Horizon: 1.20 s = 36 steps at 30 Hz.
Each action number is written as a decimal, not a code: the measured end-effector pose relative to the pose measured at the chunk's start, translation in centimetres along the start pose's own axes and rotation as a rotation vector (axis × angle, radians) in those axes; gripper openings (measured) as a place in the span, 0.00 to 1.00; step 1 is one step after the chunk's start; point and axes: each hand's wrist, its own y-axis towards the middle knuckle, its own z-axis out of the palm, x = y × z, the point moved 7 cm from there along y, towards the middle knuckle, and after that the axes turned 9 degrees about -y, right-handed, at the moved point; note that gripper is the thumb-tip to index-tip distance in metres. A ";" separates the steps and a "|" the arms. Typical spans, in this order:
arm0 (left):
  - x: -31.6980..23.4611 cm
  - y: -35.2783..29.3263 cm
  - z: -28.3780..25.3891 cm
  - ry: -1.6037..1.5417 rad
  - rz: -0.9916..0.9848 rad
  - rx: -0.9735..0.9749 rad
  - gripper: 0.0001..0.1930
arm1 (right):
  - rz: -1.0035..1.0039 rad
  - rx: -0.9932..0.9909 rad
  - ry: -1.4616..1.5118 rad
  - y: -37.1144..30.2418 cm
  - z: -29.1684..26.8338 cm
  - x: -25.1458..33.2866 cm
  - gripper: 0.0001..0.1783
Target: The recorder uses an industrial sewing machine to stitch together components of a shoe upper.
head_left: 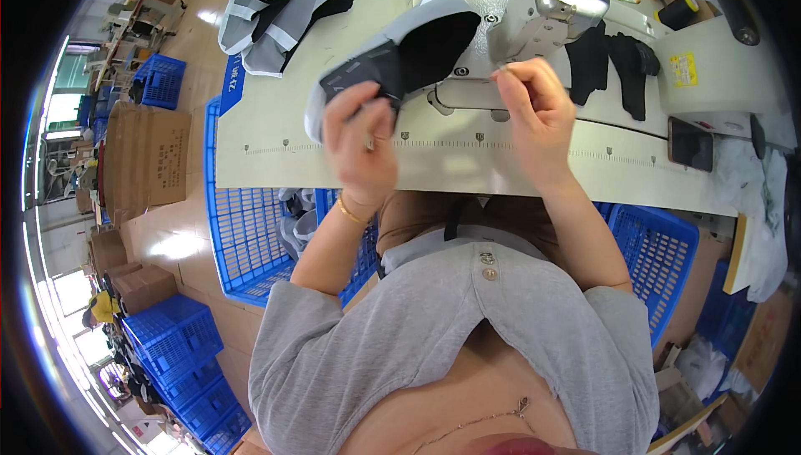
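A grey-and-black shoe upper (434,37) with a pale edge lies slanted over the left part of the sewing machine's bed. At its lower end, the curled fingers of my left hand (360,142) grip the black panel; the hand is slightly blurred. A small shiny spot shows by those fingers, too unclear to name. My right hand (538,117) is closed in a pinch just in front of the sewing machine (542,12), right of the upper. Whatever sits between its fingertips is too small to make out.
More grey-and-black pieces (275,8) lie at the far left of the table. Black fabric pieces (630,71) rest right of the machine head, with a phone (690,144) near the right edge. Blue baskets (242,242) stand below the table on both sides.
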 end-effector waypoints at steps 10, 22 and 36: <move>2.9 7.7 0.0 -0.487 -0.686 0.370 0.04 | -0.295 0.163 -0.236 1.5 -0.5 8.5 0.13; 2.4 2.3 8.1 -0.645 -0.977 0.673 0.07 | 0.357 0.318 0.070 -1.7 -1.4 -1.5 0.09; 2.1 1.4 10.4 -0.850 -1.149 0.792 0.08 | -0.460 0.415 -0.559 1.4 -3.4 2.7 0.15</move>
